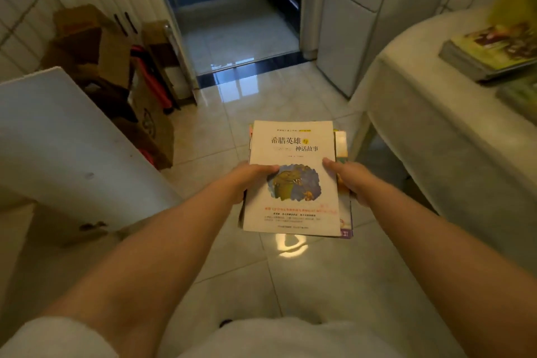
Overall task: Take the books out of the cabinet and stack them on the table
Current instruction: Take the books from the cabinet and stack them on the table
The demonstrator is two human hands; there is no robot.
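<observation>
Head view:
- Bundle of books: held flat over the tiled floor, clear of any surface, between the cabinet and the table. The top cover is cream, printed with Chinese characters and a round green-and-blue picture. Coloured edges of lower books are seen jutting out at the right and near side.
- Left hand: clamped on the bundle's left edge, thumb laid across the cover, fingers hidden underneath.
- Right hand: clamped on the bundle's right edge, thumb on the cover, fingers hidden underneath.
- White cabinet door: at the left, swung open.
- Table: at the right, draped in a pale cloth.
- Stack of books: lying flat on the table near the frame's right edge, blurred.
- Cardboard boxes: piled against the left wall.
</observation>
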